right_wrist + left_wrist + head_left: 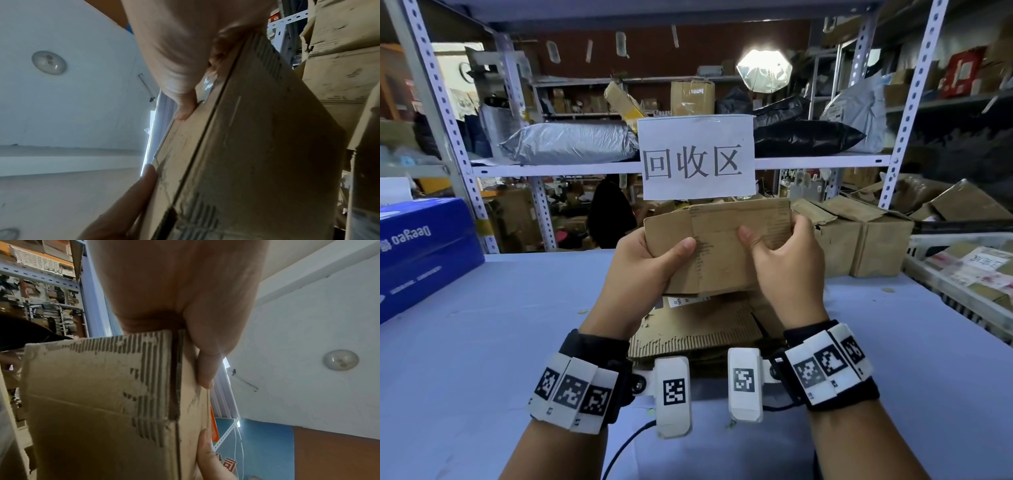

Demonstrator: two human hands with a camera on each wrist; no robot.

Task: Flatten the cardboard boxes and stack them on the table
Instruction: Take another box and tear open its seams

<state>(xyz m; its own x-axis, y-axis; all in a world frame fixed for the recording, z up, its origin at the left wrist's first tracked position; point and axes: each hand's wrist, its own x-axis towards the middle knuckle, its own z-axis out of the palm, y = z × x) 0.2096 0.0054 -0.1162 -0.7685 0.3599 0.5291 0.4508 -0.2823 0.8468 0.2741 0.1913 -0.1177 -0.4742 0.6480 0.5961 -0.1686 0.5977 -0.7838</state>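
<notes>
Cardboard: one flattened box [722, 246] held above the table [482, 342], my left hand [640, 270] and right hand [787, 270] each pinching it, thumbs in front. One flat stack [698, 329] lies below. Two unflattened boxes [859, 240] stand right.

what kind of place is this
Most likely a parcel depot or warehouse storeroom, at its recycling corner. Metal racking holds bagged parcels, a paper sign reads 回收区 (recycling area), and worn cardboard boxes pile up behind the table.
</notes>
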